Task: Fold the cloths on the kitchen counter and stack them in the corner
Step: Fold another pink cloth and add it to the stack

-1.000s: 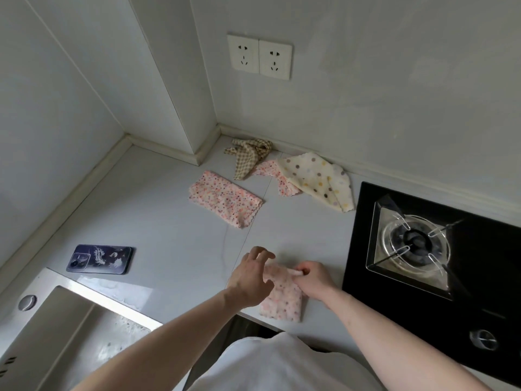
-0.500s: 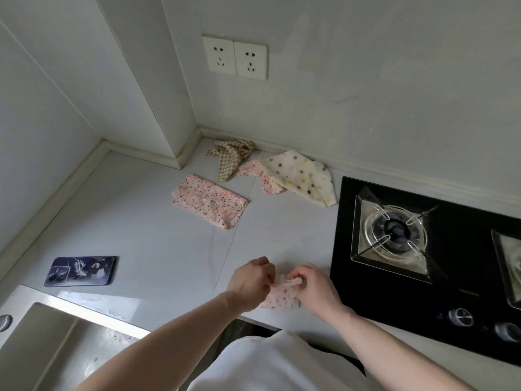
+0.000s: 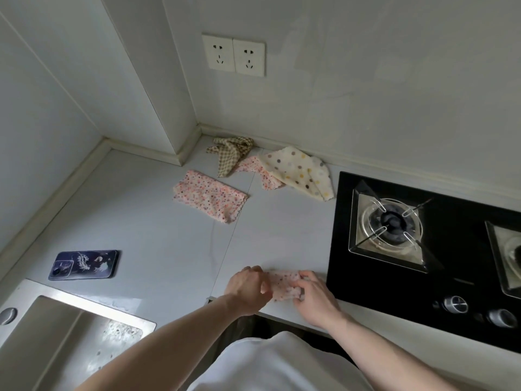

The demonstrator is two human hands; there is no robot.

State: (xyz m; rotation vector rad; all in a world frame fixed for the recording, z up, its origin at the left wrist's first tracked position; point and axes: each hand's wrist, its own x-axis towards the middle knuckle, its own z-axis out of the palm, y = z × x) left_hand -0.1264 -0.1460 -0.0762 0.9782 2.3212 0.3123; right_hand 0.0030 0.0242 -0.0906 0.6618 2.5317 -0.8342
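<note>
A small pink dotted cloth (image 3: 284,285), folded into a compact square, lies at the counter's front edge. My left hand (image 3: 248,289) grips its left side and my right hand (image 3: 315,299) grips its right side. Farther back, a folded pink dotted cloth (image 3: 210,196) lies flat. Near the wall corner sit a crumpled tan checked cloth (image 3: 231,153), a cream cloth with coloured dots (image 3: 301,170), and a pink cloth (image 3: 260,172) partly under the cream one.
A black gas hob (image 3: 423,289) fills the counter's right side, with knobs near the front. A phone (image 3: 84,265) lies on the left, and a steel sink (image 3: 50,334) at the lower left. Wall sockets (image 3: 234,55) are above the corner.
The pink cloth between my hands went from a long strip to a short square as it was folded over. Both hands stayed on it at the counter's front edge.
</note>
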